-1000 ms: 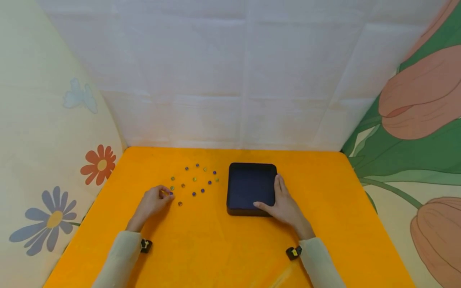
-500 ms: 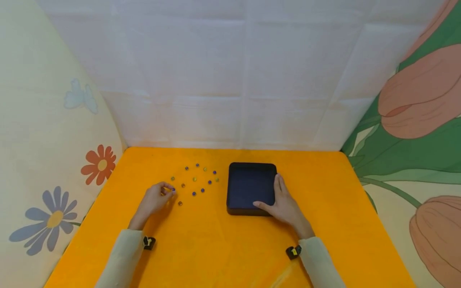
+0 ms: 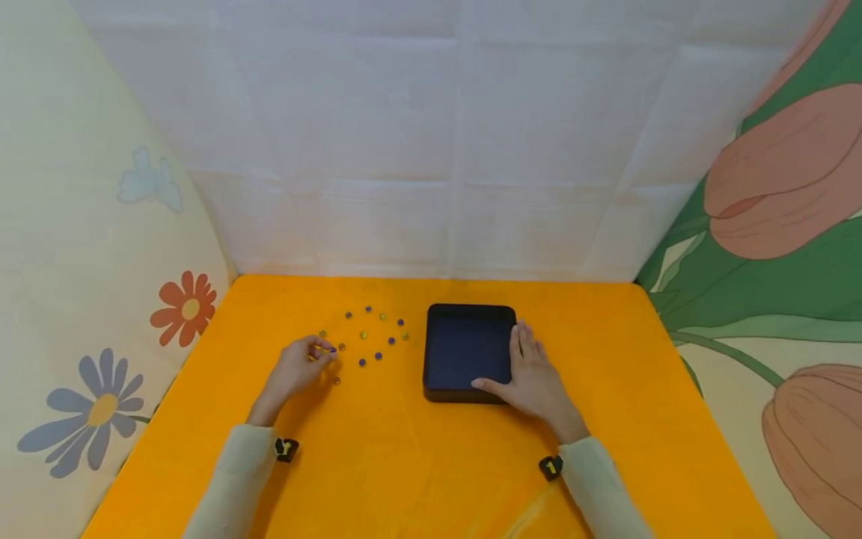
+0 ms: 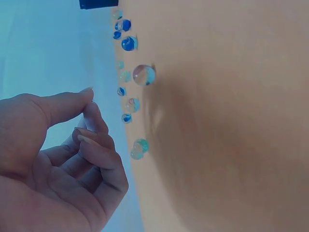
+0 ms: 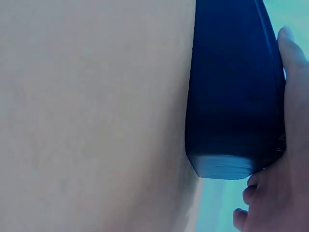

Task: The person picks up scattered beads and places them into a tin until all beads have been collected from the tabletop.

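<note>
In the head view my left hand pinches a small blue marble between thumb and index fingertip, over the left part of the table. From the left wrist view that marble is hidden behind the fingertips, while the other fingers curl loosely toward the palm. An amber marble lies just beyond the pinch, and another amber marble is nearer the front. My right hand holds a square black tray by its front right corner, thumb over the rim and fingers along the outer right wall.
Several blue and yellow-green marbles lie scattered between my left hand and the tray, among them a blue marble and a yellow-green marble. An orange cloth covers the table. A white sheet hangs behind.
My left hand has moved right and slightly away from me, carrying the blue marble along. The right hand stays at the tray's corner, its fingers spread a little more.
</note>
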### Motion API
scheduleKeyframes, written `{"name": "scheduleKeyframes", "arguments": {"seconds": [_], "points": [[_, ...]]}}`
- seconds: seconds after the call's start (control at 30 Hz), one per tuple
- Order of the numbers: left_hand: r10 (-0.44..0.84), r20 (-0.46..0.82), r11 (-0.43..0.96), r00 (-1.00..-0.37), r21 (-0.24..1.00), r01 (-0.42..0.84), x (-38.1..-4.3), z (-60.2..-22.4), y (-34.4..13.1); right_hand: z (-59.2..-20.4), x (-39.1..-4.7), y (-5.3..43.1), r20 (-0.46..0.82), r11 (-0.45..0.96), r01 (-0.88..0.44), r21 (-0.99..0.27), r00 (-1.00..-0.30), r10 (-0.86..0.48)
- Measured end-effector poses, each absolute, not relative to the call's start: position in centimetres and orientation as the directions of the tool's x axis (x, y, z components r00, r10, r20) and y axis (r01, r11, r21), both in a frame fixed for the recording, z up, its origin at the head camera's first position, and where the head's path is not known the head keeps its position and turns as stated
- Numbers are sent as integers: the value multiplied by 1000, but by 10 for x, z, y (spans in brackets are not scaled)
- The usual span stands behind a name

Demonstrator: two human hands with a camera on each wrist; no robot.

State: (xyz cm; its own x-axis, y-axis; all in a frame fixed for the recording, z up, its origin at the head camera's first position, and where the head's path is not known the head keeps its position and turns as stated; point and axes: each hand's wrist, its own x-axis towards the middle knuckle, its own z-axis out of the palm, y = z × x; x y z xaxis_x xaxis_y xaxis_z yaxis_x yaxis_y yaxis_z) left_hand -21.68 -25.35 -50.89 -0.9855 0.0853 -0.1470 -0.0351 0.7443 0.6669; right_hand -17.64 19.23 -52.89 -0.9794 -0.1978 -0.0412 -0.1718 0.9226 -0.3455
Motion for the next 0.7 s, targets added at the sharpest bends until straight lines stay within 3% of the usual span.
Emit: {"name": "scheduleKeyframes", "arguments": {"seconds": [0.7], "points": [[133,-134,720,-982,694,3,-224,-500,-227,-526,-177,193,-50,944,-194,-268,-975,-215]]}}
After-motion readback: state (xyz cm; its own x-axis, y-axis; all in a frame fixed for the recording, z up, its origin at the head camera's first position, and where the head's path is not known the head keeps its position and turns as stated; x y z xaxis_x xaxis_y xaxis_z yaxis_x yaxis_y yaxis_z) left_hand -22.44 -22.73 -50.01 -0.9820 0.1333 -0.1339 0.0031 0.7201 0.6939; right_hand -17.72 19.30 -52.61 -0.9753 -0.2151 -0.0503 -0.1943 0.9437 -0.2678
